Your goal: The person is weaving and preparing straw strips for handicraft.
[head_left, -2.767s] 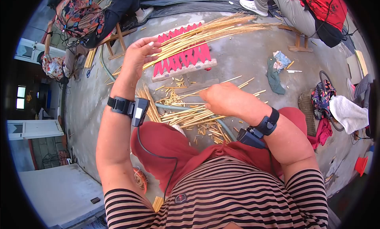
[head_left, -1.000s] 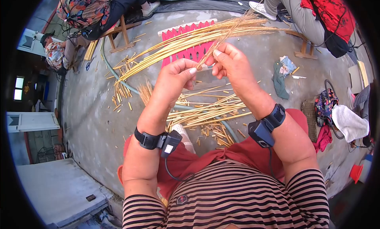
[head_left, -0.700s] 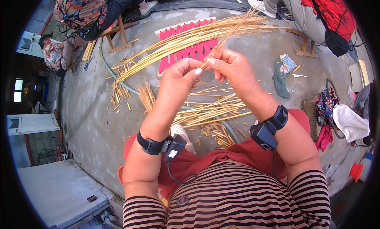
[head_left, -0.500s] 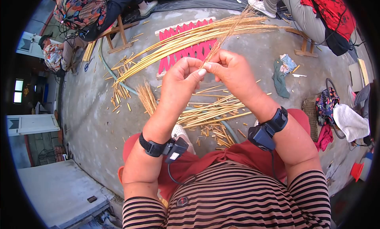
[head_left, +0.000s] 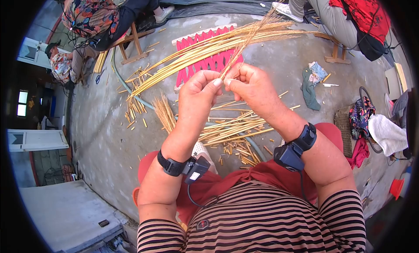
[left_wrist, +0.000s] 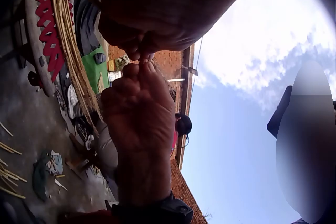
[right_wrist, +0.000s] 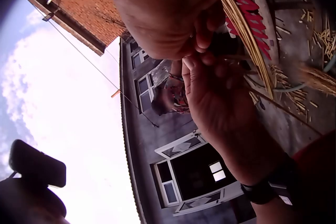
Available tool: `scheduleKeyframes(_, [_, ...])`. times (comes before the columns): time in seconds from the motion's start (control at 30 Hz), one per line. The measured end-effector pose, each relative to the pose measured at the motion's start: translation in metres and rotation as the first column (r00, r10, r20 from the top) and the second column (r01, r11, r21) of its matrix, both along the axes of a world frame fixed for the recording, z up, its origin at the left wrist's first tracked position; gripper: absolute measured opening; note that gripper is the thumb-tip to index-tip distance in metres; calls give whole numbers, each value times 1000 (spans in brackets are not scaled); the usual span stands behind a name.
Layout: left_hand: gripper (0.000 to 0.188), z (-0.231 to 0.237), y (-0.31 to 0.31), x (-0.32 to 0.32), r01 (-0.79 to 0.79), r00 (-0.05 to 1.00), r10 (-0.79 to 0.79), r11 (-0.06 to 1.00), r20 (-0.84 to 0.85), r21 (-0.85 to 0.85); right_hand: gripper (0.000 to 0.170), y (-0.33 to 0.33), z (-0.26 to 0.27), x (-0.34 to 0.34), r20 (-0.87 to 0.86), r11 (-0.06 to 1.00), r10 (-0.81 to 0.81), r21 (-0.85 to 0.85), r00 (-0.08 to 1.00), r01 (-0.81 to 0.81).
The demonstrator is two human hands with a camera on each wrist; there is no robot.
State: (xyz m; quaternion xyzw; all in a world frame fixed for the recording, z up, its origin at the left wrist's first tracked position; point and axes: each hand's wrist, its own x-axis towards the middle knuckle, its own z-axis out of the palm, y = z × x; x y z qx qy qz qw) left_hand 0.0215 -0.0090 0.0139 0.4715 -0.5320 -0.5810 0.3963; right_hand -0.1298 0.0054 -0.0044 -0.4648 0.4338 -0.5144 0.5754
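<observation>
Both hands meet in front of the chest, fingertips almost together. My left hand [head_left: 198, 95] pinches a dry grass stalk at the base of its feathery seed head [head_left: 245, 39], which points up and away. Beside it, my right hand [head_left: 255, 84] pinches the same seed head with thumb and curled fingers. In the right wrist view the left hand [right_wrist: 223, 103] faces the right one, and the pinch point is partly hidden by fingers. Beyond them, a bundle of long straw-coloured stalks [head_left: 174, 63] lies across a low stand wrapped with pink strips [head_left: 190, 71].
Loose stalks [head_left: 240, 129] and cut pieces [head_left: 240, 153] litter the concrete below the hands, beside a hose [head_left: 256, 149]. A small brushy bunch [head_left: 163, 113] lies left. People sit on wooden stools [head_left: 134, 45] at the far side. A cloth [head_left: 310, 93] lies to the right.
Earlier the left hand was at the bundle and the right hung low over the loose stalks. Both then came together on one seed head; lately they have drawn slightly nearer the body.
</observation>
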Motion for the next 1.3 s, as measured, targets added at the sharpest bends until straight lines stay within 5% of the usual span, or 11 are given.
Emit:
scheduleKeyframes(0.37, [4, 0, -8, 5, -79, 997, 78, 996, -15, -45, 10, -5, 15, -24, 56, 985, -135, -103, 989, 140])
scheduleKeyframes(1.3, [15, 11, -3, 3, -92, 996, 93, 994, -16, 56, 12, 2, 14, -24, 98, 995, -92, -22, 991, 95])
